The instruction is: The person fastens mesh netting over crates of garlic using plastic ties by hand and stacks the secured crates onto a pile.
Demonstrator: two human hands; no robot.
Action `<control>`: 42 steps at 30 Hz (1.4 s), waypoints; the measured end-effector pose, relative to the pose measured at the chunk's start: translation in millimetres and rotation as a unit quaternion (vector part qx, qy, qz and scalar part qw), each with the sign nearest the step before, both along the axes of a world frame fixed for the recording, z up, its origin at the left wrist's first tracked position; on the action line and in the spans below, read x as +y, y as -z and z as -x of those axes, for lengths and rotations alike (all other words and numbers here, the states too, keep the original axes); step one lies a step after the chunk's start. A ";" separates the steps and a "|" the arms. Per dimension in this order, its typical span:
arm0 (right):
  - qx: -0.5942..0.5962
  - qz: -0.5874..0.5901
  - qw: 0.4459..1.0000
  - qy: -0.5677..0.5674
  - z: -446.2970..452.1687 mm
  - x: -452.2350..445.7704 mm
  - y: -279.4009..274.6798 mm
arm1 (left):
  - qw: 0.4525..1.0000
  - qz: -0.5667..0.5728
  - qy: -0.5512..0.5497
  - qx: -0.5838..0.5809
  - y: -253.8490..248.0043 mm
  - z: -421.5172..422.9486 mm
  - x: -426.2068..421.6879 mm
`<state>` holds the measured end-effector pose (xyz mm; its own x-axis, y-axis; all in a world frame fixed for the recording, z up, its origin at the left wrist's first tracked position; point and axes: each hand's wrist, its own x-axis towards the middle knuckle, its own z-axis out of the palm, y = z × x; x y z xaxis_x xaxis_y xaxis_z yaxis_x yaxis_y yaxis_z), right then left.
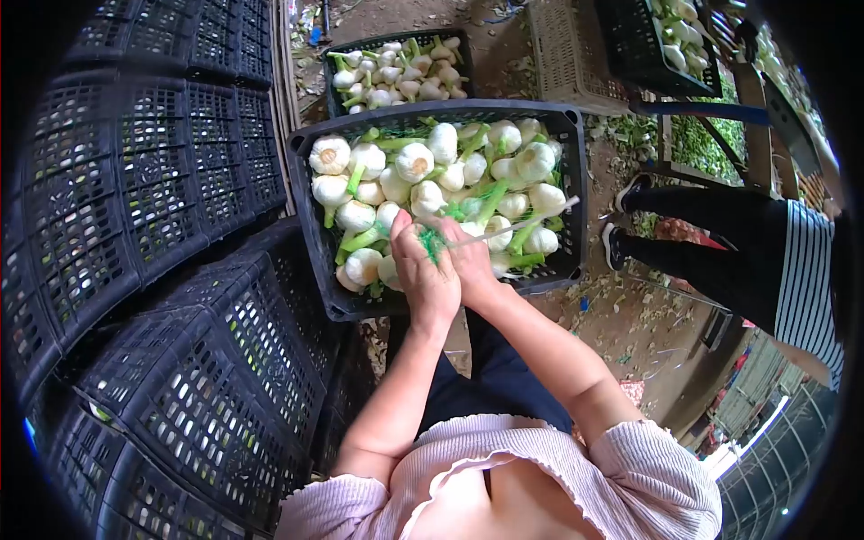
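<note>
My left hand point(425, 281) is closed around a gathered bunch of green netting point(433, 243) above the near side of a black plastic crate point(301, 211). Pressed against it, my right hand point(472, 263) is closed on a thin whitish strip point(531, 221) that sticks out to the right over the crate. Garlic bulbs point(415, 163) with short green stalks fill the crate beneath both hands, and green mesh shows around some of them. My fingertips are partly hidden where the two hands meet.
Stacked black crates point(135, 171) line the left. Beyond my crate stands another garlic-filled crate point(396, 72), with a pale crate point(576, 58) to its right. A person in dark trousers point(702, 216) stands at right. Leaf scraps litter the floor point(630, 315).
</note>
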<state>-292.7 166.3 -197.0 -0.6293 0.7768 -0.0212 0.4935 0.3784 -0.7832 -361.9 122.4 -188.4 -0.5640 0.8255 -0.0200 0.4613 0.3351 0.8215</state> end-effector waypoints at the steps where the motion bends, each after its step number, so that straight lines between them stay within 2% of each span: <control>1: 0.011 0.039 0.999 0.002 -1.4 -1.0 3.0 | 0.999 0.018 0.024 0.015 -2.8 -1.7 -3.0; 4: 0.063 0.112 0.991 0.021 -0.3 -6.3 1.5 | 0.999 -0.002 -0.004 -0.047 -6.9 -6.6 -7.9; 7: 0.140 0.281 0.950 -0.002 -2.9 -3.6 7.5 | 0.999 -0.027 0.011 -0.021 -13.4 -8.9 -3.1; 8: 0.151 0.294 0.944 -0.001 -4.8 -3.0 6.4 | 0.999 -0.039 0.016 -0.025 -14.2 -8.7 -2.0; 9: 0.162 0.308 0.938 0.000 -5.7 -1.5 3.5 | 0.996 -0.032 0.014 -0.085 -7.6 -4.2 -2.3; 12: 0.161 0.348 0.924 -0.002 -9.5 1.0 11.7 | 0.948 -0.088 0.114 -0.285 -9.0 13.2 -11.0; 13: 0.209 0.365 0.907 0.012 -7.5 -1.3 8.1 | 0.953 -0.050 0.176 -0.242 -10.6 23.6 -18.4; 14: 0.188 0.368 0.910 0.005 -7.4 0.4 6.0 | 0.967 0.050 0.251 -0.011 -22.1 43.9 -22.3; 16: 0.144 0.377 0.915 -0.005 -8.5 2.0 -0.1 | 0.933 0.150 0.279 0.172 -12.3 75.9 -27.3; 17: 0.098 0.361 0.927 -0.020 -7.5 4.0 -4.0 | 0.926 0.117 0.309 0.184 -4.4 78.5 -18.5; 20: 0.017 0.137 0.983 -0.124 -5.0 16.8 -24.9 | 0.887 0.051 0.406 0.212 12.1 80.5 11.0; 21: -0.017 0.067 0.983 -0.167 -4.6 23.4 -29.5 | 0.865 0.045 0.448 0.222 9.0 79.3 26.7; 23: -0.128 -0.015 0.946 -0.297 1.3 37.5 -42.7 | 0.821 -0.002 0.518 0.238 21.3 74.9 44.4; 24: -0.179 -0.053 0.914 -0.360 5.3 43.7 -48.4 | 0.826 -0.009 0.528 0.197 25.2 73.1 43.9; 25: -0.168 -0.144 0.888 -0.403 9.1 50.0 -51.4 | 0.828 -0.015 0.538 0.157 21.6 73.7 46.0; 28: -0.120 -0.148 0.867 -0.461 19.6 65.6 -52.7 | 0.845 -0.048 0.531 0.050 27.3 76.3 45.0; 29: -0.139 -0.173 0.858 -0.464 21.7 69.4 -50.2 | 0.849 -0.053 0.525 0.010 32.8 76.3 45.3; 32: -0.097 -0.057 0.868 -0.484 30.9 93.9 -50.6 | 0.849 -0.102 0.510 -0.090 50.5 76.9 40.7; 33: -0.103 -0.052 0.861 -0.496 30.3 95.8 -44.2 | 0.845 -0.131 0.505 -0.117 57.3 77.6 41.2; 35: -0.112 -0.037 0.865 -0.487 30.0 99.4 -50.6 | 0.834 -0.067 0.453 -0.308 72.4 71.6 41.9; 37: -0.092 0.019 0.881 -0.464 22.5 103.8 -55.9 | 0.850 -0.085 0.445 -0.270 70.7 66.5 38.4; 40: -0.183 0.073 0.862 -0.466 14.6 100.7 -64.9 | 0.852 -0.056 0.520 0.027 29.4 73.0 42.0; 42: -0.135 0.125 0.880 -0.438 4.6 98.5 -60.4 | 0.866 -0.079 0.487 0.083 51.0 65.2 34.1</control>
<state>-297.2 264.8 -136.6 -0.9299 -0.0534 -0.3640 0.2802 0.5384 -0.7948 -427.0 156.6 -239.4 0.4179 0.8958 0.1509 0.5773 -0.3902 0.7173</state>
